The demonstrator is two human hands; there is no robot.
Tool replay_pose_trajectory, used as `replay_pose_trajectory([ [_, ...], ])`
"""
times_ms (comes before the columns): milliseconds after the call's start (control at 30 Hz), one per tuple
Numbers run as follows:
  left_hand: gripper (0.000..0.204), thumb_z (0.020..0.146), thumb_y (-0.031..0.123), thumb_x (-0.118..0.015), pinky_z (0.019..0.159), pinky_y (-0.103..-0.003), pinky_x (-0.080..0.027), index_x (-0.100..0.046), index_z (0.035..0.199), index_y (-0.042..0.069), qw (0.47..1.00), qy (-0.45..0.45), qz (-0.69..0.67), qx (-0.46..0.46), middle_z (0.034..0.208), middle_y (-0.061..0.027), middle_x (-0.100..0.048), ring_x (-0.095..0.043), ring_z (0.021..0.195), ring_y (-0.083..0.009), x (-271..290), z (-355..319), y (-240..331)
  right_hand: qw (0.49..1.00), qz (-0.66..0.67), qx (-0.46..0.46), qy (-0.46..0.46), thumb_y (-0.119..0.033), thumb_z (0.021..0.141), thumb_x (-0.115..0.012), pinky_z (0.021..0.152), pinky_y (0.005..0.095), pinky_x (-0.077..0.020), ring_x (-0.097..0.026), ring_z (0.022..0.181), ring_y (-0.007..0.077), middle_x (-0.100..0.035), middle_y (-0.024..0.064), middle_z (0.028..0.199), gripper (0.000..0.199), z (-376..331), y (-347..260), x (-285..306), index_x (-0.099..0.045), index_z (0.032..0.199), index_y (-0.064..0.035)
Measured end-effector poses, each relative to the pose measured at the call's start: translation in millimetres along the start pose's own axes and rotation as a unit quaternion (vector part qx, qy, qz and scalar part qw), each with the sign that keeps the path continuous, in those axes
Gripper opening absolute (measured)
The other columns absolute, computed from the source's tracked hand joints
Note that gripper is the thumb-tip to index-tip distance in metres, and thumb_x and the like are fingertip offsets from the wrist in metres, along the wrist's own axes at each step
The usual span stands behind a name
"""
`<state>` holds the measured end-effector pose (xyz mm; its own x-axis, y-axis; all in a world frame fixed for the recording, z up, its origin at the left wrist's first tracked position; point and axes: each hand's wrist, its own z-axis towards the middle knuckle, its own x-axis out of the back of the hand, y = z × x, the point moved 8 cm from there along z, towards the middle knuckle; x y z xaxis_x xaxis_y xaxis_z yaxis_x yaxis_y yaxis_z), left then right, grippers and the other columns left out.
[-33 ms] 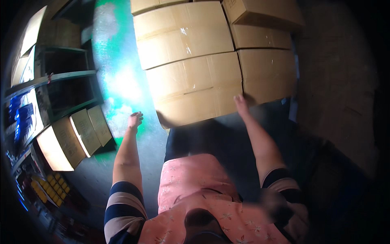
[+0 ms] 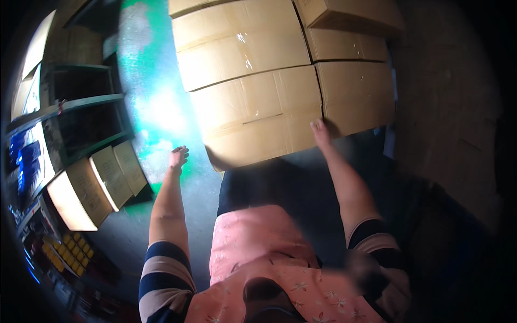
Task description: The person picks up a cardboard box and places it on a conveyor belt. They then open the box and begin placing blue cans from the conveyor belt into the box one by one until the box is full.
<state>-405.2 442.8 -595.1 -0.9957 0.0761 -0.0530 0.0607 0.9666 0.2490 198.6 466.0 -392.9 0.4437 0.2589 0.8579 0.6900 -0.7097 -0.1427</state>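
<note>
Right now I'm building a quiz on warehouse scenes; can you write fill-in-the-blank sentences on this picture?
1. The right hand touches a stack of taped ____ boxes.
2. The left hand hangs over the glossy ____ floor, holding nothing.
3. The metal shelving stands on the person's ____ side.
Missing words: cardboard; green; left
</note>
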Motion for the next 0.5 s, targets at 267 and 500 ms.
replay_pose_trajectory([
  [267,0.044,0.094,0.03,-0.056,0.093,-0.039,-0.046,-0.055,0.13,0.005,0.999,0.03,-0.023,0.004,0.125,-0.0095,-0.062,-0.058,0.114,-0.0247,-72.1,200.8,-22.4,0.98,-0.137,-0.05,0.135,-0.049,0.089,-0.058,0.1,0.0449,-0.0412,-0.051,0.118,0.0402,-0.051,0.0274,0.13,0.062,203.7,40.6,-70.5,-0.052,0.128,-0.0004],
  [500,0.052,0.098,0.04,-0.05,0.097,-0.036,-0.045,-0.053,0.128,-0.002,0.981,-0.151,0.003,-0.123,0.125,-0.0136,-0.061,-0.057,0.113,-0.0243,-117.4,294.1,-57.1,0.988,0.15,-0.012,0.04,-0.049,0.097,-0.047,0.102,0.0389,-0.039,-0.053,0.116,0.0315,-0.057,0.0224,0.125,0.059,241.1,100.9,-111.4,-0.054,0.127,0.0012],
])
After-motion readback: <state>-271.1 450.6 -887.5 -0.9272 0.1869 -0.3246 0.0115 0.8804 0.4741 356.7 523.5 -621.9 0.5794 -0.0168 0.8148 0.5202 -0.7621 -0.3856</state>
